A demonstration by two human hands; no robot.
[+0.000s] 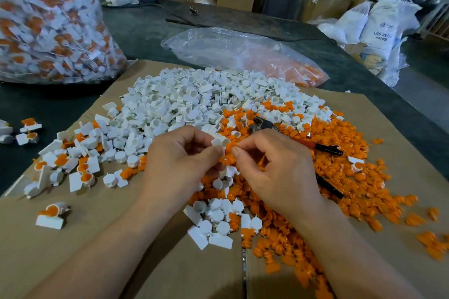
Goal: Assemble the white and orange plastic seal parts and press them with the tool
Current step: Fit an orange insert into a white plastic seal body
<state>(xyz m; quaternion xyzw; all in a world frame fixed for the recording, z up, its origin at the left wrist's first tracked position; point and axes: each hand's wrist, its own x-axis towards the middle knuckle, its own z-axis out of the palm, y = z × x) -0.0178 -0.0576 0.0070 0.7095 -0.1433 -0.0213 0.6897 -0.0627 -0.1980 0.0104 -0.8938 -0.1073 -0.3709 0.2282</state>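
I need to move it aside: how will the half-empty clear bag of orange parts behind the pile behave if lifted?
The clear bag looks thin and crumpled, so likely floppy. Its orange parts lie bunched at one end, so it would probably sag there. Mostly empty, it seems light.

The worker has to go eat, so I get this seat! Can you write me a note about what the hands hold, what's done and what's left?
Left hand: pinches a white part.
Right hand: pinches an orange part against it; the two are not yet joined.
Tool: lies on the orange pile, no hand on it.
White pile: farther back on the cardboard.
Done: some joined seals lie at the left.
Left: push this pair together, press it with the tool, then work through both piles.
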